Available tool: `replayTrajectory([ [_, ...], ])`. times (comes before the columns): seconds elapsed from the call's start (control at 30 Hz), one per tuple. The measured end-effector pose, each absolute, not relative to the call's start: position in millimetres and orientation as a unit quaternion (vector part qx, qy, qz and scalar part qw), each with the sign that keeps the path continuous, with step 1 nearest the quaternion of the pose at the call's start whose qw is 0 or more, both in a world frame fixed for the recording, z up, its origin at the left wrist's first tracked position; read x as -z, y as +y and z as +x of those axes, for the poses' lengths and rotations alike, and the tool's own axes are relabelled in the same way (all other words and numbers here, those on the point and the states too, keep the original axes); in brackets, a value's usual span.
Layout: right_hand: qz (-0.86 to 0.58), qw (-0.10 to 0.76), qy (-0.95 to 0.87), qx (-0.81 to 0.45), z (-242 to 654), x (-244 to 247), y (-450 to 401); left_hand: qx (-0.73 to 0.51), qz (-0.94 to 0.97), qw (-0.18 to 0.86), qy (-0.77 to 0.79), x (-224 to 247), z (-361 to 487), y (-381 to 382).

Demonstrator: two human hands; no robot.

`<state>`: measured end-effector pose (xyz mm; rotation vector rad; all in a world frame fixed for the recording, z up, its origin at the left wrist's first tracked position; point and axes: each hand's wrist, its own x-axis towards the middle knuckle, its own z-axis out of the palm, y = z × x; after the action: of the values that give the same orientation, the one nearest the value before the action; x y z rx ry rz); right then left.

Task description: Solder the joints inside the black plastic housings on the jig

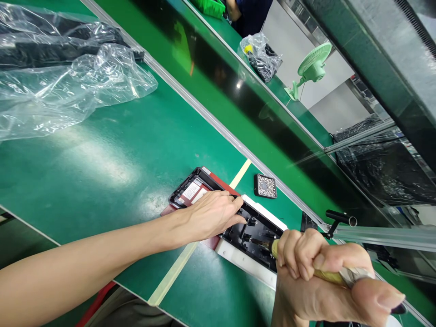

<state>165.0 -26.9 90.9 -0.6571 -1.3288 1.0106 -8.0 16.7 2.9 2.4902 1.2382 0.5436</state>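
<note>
Nearest, at right, a yellow-handled tool (330, 276) is gripped by the right hand (337, 261), its fingers closed around the handle; the dark shaft is directed leftward into the black casing (260, 229). Part of the casing is covered by the left hand (216, 215), whose fingers are bent over it; whether the rim is gripped cannot be told. The casing is set on the green table (116, 209), apart from the near table edge; its long axis is laid from far left to near right, roughly parallel with the metal rail (218, 125), hollow side up. The widest room is given at left, as far as plastic-wrapped parts (68, 50); the strip before the rail is narrowed by a screw tray (265, 186). Beyond, a green fan (314, 64) is seen.
</note>
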Motion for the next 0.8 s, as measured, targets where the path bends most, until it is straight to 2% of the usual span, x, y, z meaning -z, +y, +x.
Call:
replayTrajectory([
  [0.8, -0.292, 0.623, -0.58, -0.436, 160.7, -94.2, -27.5, -0.187, 0.867, 0.163, 0.433, -5.1, -7.7, 16.2],
])
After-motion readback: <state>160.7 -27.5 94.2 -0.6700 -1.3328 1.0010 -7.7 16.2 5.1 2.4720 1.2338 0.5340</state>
